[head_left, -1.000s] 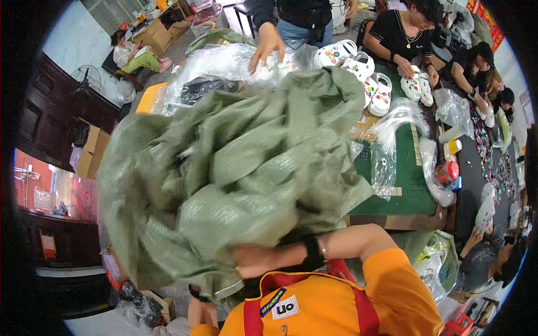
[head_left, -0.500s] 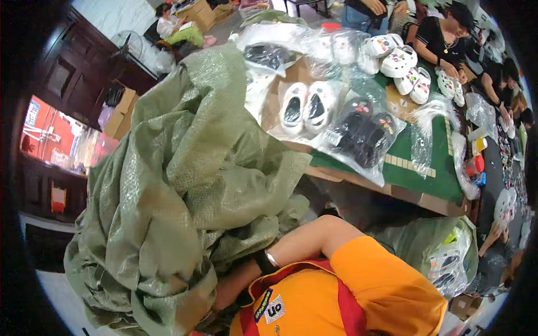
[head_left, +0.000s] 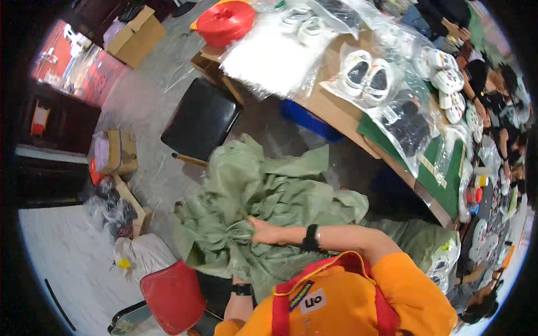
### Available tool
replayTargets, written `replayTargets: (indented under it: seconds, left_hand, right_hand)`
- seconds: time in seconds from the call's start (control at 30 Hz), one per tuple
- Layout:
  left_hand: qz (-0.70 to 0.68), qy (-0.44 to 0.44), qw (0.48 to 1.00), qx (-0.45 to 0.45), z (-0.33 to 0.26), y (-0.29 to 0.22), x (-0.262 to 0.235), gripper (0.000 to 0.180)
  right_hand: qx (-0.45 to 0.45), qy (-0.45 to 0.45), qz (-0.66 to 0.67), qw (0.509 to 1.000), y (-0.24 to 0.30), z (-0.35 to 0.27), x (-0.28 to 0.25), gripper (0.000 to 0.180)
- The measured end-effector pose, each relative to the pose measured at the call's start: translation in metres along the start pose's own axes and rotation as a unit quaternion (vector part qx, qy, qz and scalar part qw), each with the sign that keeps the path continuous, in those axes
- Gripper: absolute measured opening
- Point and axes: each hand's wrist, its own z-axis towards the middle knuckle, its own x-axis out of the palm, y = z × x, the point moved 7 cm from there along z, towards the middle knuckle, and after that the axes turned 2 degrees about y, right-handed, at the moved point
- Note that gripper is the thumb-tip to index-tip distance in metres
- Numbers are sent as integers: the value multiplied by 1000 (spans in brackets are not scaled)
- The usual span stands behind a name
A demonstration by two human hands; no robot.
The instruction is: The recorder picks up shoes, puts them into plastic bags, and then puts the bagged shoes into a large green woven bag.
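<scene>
A large green woven sack (head_left: pixel 280 190) lies crumpled low over the floor in front of me. My right hand (head_left: pixel 268 231) is closed on a gathered bunch of its fabric near the middle, with a black band on that wrist. My left hand (head_left: pixel 237 279) reaches up under the sack's lower edge. Only its wrist with a black watch shows; the fingers are hidden by the fabric. My orange shirt with red straps fills the lower right.
A black stool (head_left: pixel 202 120) stands just beyond the sack and a red stool (head_left: pixel 174 297) at my left. A long table (head_left: pixel 330 109) holds bagged shoes (head_left: pixel 367 75) and a red basin (head_left: pixel 227 22). Cardboard boxes (head_left: pixel 115 151) and another green sack (head_left: pixel 428 246) are nearby. People work at the far right.
The sack, held up high and covering much of the view before, has come down to floor level and is bunched in my right hand. My view has tilted down toward the floor.
</scene>
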Motion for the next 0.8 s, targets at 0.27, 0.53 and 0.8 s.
replayTargets:
  seconds: [0.27,0.53,0.8]
  left_hand:
    - [-230,-45,971,46,56,44,-57,41]
    - [-175,-14,984,-8,340,109,-123,41]
    - [127,-173,971,-107,514,136,-299,44]
  right_hand:
    - [50,-196,-106,974,-113,22,-161,69]
    - [-48,-351,108,929,-114,44,-321,48]
    - [223,-431,-457,746,-291,73,-441,86]
